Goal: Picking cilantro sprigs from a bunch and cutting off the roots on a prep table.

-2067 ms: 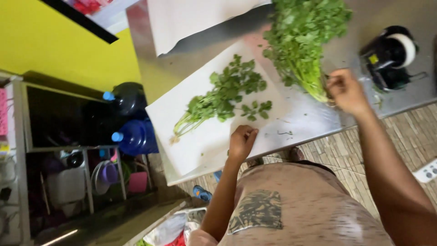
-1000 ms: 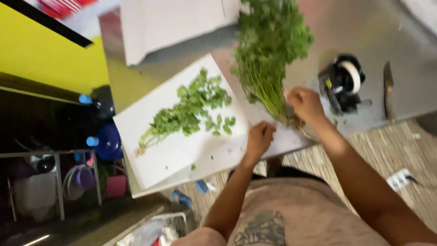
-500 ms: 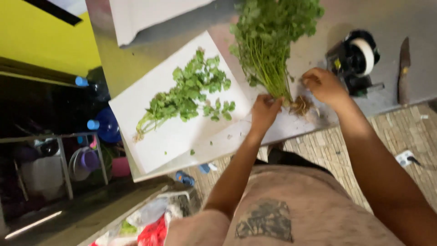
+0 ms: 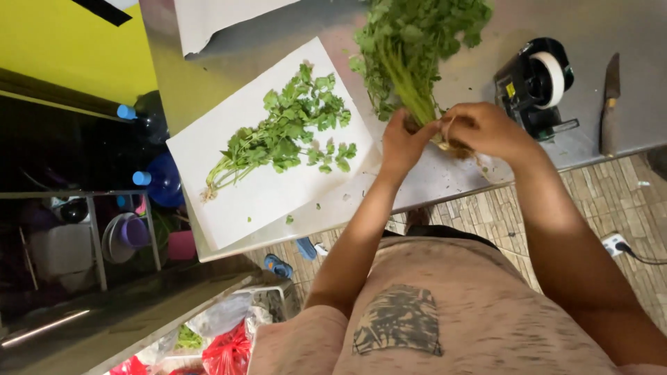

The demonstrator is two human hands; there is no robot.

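Observation:
A big bunch of green leafy herbs [image 4: 417, 42] stands with its stems pointing toward me over the steel table [image 4: 625, 28]. My left hand [image 4: 401, 142] grips the stems near their base. My right hand [image 4: 479, 128] closes on the root end of the same bunch, right beside the left hand. A smaller bundle of the same herbs [image 4: 281, 135] lies on a white sheet of paper [image 4: 243, 201] to the left of my hands, leaves to the upper right, stems to the lower left.
A black tape dispenser with a white roll [image 4: 538, 80] stands to the right of my hands. A knife [image 4: 610, 104] lies at the far right. More white paper [image 4: 215, 21] sits at the back. Blue-capped water jugs [image 4: 156, 177] stand on the floor at left.
My left hand left the white paper and joined the right at the base of the big bunch. Both hands now hold its stems together.

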